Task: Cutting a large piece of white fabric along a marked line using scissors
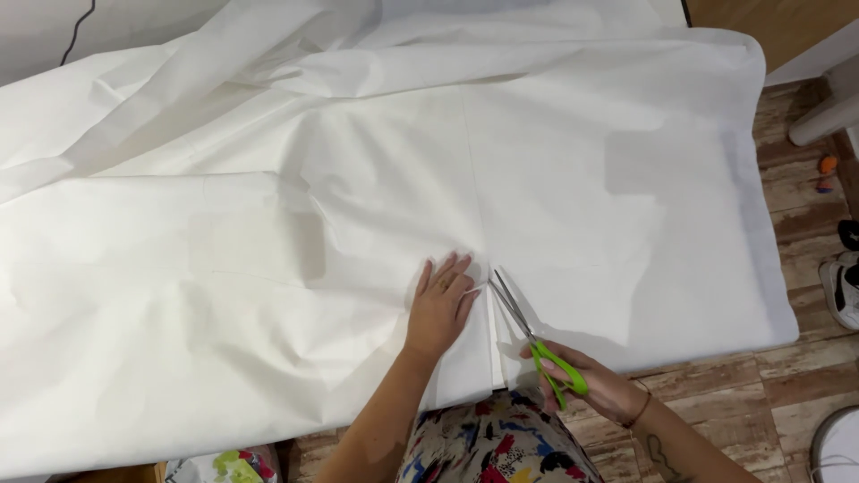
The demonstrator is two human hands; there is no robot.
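Note:
A big sheet of white fabric point(385, 188) covers the table and hangs over its near edge. My left hand point(440, 306) lies flat on the fabric with fingers spread, just left of a straight cut that runs up from the near edge. My right hand point(591, 383) grips a pair of scissors with bright green handles point(557, 365). Their metal blades point(510, 302) are parted at the top end of the cut, close to my left fingertips. A thin pencil line continues up the fabric beyond the blades.
The fabric bunches in folds at the far left and back. To the right is a wooden plank floor point(805, 358) with a shoe point(843, 284), small toys point(827, 172) and a white furniture leg point(828, 118). A patterned garment point(492, 447) covers my lap.

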